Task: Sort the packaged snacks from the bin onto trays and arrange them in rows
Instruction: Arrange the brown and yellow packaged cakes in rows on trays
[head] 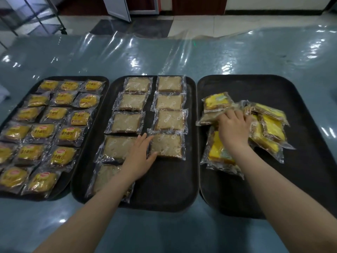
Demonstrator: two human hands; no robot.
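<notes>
We stand at a blue-grey table (164, 232) under wrinkled clear plastic sheeting (182, 57) that glares with light. Beyond lie a pale tiled floor (228, 24), a dark metal rack (42, 17) far left and a white door panel (118, 7).

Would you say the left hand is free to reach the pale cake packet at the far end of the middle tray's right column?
Probably yes: the left hand lies open, and nothing stands between it and that packet.
</notes>
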